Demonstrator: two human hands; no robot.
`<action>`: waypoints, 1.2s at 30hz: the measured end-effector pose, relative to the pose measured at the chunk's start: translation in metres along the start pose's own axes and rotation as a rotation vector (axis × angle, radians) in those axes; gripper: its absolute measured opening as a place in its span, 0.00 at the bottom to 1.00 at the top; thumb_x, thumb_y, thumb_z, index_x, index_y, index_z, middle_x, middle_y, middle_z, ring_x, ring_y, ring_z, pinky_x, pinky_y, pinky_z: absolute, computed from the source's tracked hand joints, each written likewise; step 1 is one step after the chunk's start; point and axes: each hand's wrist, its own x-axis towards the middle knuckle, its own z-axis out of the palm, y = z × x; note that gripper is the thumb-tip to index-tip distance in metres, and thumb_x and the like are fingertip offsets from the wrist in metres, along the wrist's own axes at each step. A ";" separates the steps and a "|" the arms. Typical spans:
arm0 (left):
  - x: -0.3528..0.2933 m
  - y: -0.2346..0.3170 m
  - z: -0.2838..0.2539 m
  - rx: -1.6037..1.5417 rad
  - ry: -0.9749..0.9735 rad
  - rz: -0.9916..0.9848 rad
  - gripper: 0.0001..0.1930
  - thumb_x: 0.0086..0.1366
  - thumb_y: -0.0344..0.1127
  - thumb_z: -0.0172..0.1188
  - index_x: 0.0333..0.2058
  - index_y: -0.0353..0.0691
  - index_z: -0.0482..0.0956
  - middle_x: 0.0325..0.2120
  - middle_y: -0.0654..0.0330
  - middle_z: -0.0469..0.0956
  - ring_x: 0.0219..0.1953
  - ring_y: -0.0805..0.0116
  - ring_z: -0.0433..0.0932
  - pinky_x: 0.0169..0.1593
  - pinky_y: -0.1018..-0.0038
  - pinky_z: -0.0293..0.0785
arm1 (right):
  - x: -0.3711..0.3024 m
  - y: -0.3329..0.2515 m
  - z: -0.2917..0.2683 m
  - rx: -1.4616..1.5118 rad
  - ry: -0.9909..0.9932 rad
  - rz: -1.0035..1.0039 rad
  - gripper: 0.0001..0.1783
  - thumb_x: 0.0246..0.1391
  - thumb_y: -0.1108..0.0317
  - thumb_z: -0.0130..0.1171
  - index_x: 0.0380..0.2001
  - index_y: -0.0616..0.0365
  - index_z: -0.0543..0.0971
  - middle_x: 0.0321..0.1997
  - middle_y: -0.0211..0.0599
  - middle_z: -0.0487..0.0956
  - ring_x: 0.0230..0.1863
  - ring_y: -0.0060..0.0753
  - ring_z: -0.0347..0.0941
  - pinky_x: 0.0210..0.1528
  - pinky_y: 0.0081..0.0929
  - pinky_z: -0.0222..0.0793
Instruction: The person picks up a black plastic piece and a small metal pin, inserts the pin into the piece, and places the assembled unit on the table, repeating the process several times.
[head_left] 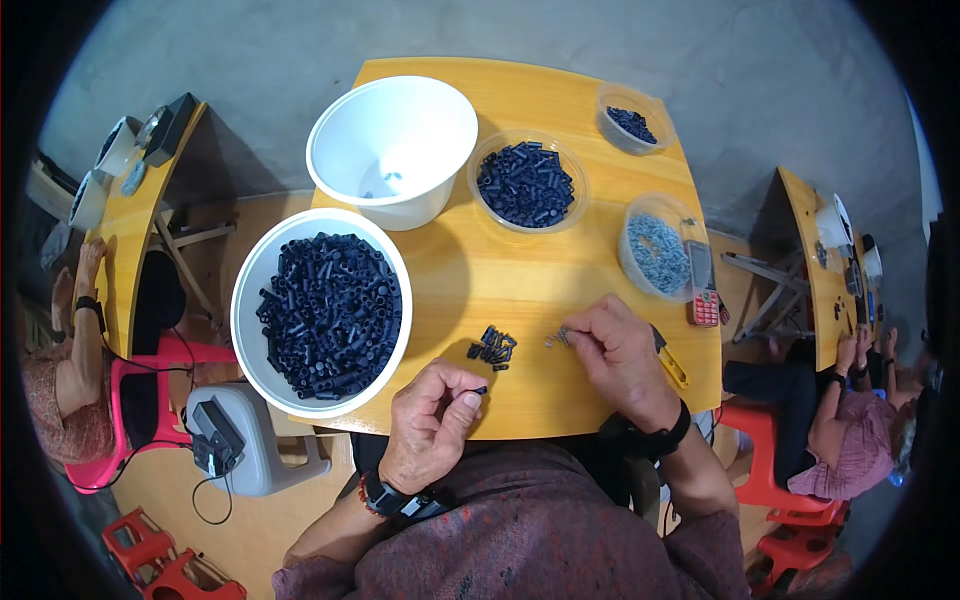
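My left hand (430, 425) is closed near the table's front edge, pinching a small dark blue plastic tube (481, 390) between thumb and forefinger. Just beyond it lies a little heap of similar dark tubes (492, 348). To the right, my right hand (620, 360) rests low over the table with thumb and fingertips pressed together. Its tips touch a few tiny greyish metal-looking pieces (551, 341); whether a piece is between them cannot be made out. Left of my left hand, a big white tub (243, 290) holds many loose dark tubes (330, 310).
Behind stand another white tub (430, 130), a clear bowl of dark tubes (527, 185) and a smaller clear tub (625, 98). A clear tub of pale blue pieces (657, 255), a red phone (703, 308) and a yellow cutter (672, 365) lie right. Other people sit at side tables.
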 end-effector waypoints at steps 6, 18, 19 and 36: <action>-0.001 -0.003 0.000 0.037 -0.008 0.003 0.04 0.70 0.26 0.57 0.41 0.32 0.74 0.34 0.64 0.73 0.33 0.78 0.75 0.40 0.81 0.74 | -0.002 -0.007 0.007 -0.172 -0.099 -0.161 0.05 0.49 0.75 0.63 0.31 0.57 0.79 0.31 0.40 0.73 0.33 0.46 0.75 0.33 0.37 0.71; 0.001 0.007 0.003 -0.093 0.033 -0.023 0.04 0.70 0.25 0.56 0.41 0.32 0.75 0.28 0.65 0.77 0.28 0.82 0.73 0.32 0.83 0.71 | -0.009 -0.026 0.008 0.367 -0.153 -0.045 0.05 0.50 0.79 0.64 0.31 0.59 0.79 0.27 0.33 0.74 0.26 0.27 0.70 0.28 0.24 0.65; 0.001 0.008 0.003 -0.122 0.028 -0.034 0.05 0.70 0.25 0.56 0.42 0.32 0.75 0.29 0.65 0.78 0.28 0.81 0.75 0.33 0.83 0.73 | -0.010 -0.026 0.013 0.372 -0.156 -0.046 0.05 0.50 0.79 0.64 0.31 0.59 0.79 0.27 0.33 0.74 0.26 0.27 0.70 0.28 0.24 0.65; -0.001 0.007 0.001 -0.190 -0.007 -0.094 0.04 0.69 0.26 0.58 0.41 0.34 0.75 0.31 0.64 0.77 0.30 0.80 0.75 0.37 0.82 0.73 | -0.003 -0.047 0.026 0.429 -0.153 -0.165 0.06 0.50 0.81 0.64 0.32 0.61 0.80 0.30 0.35 0.76 0.27 0.27 0.71 0.27 0.23 0.65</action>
